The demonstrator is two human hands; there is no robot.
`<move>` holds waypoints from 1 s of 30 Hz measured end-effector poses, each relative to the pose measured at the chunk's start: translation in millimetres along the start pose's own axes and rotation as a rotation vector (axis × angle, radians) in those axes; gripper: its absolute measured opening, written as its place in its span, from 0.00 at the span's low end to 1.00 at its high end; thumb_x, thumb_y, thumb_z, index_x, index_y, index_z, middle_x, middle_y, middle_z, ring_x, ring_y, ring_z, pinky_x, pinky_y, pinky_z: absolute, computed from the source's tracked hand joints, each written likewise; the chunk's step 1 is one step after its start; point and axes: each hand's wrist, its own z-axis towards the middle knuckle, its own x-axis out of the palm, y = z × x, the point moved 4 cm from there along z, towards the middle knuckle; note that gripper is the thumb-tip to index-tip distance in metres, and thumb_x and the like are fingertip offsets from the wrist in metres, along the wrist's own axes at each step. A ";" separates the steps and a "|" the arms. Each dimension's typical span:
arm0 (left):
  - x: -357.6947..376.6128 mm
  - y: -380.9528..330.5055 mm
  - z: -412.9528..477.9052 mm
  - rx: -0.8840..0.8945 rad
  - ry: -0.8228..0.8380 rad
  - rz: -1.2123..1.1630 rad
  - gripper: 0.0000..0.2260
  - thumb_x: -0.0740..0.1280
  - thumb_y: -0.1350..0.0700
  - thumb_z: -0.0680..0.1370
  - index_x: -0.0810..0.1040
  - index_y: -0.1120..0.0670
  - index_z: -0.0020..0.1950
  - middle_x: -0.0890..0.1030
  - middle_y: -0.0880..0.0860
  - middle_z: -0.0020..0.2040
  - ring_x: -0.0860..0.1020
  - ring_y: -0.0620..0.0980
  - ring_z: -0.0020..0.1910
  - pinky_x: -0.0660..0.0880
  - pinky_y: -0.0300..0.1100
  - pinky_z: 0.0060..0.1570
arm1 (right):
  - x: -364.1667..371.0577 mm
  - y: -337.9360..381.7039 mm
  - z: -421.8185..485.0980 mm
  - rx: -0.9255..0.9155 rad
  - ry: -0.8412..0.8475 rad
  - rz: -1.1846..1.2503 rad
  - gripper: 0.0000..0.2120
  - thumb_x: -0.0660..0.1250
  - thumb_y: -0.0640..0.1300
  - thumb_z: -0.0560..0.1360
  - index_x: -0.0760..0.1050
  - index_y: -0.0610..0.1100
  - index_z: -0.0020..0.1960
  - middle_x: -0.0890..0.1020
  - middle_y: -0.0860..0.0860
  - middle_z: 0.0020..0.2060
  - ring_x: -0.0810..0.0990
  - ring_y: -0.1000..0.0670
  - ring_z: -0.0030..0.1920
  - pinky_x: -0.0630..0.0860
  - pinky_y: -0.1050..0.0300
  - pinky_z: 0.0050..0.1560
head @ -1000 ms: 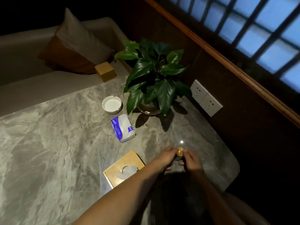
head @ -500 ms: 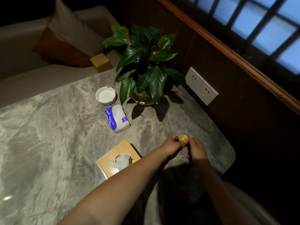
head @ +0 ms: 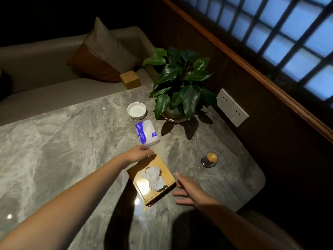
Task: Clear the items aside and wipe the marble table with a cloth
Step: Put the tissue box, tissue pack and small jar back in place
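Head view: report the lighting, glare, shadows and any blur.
Head view: dim and warm, with blue light behind the lattice window; bright glare spots on the marble table, strongest beside the wooden tissue box; the potted plant casts hard leaf shadows toward the camera; the left hand and right hand are slightly motion-blurred; straight edges bow from the wide-angle lens.

Dim room — latticed window (head: 281,31), sofa (head: 36,69)
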 end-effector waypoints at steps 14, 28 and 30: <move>13.1 48.5 -8.3 0.130 0.014 -0.025 0.26 0.71 0.44 0.69 0.73 0.47 0.66 0.80 0.49 0.54 0.78 0.48 0.53 0.74 0.44 0.58 | 60.8 -12.6 15.5 0.269 -0.042 0.517 0.19 0.61 0.51 0.81 0.69 0.34 0.59 0.74 0.29 0.59 0.78 0.34 0.44 0.81 0.48 0.26; -10.5 -8.4 51.1 0.144 -0.022 -0.014 0.19 0.68 0.57 0.77 0.74 0.55 0.67 0.78 0.56 0.62 0.76 0.54 0.61 0.72 0.46 0.63 | 32.2 33.4 40.9 0.194 -0.122 0.580 0.19 0.56 0.47 0.83 0.67 0.35 0.67 0.72 0.29 0.64 0.79 0.34 0.47 0.80 0.50 0.27; -11.1 -8.6 55.1 0.141 -0.023 -0.034 0.18 0.68 0.57 0.77 0.74 0.55 0.67 0.78 0.56 0.61 0.76 0.54 0.60 0.73 0.45 0.62 | 30.4 36.5 43.2 0.207 -0.133 0.573 0.19 0.55 0.47 0.83 0.65 0.33 0.66 0.70 0.29 0.65 0.79 0.34 0.45 0.80 0.49 0.25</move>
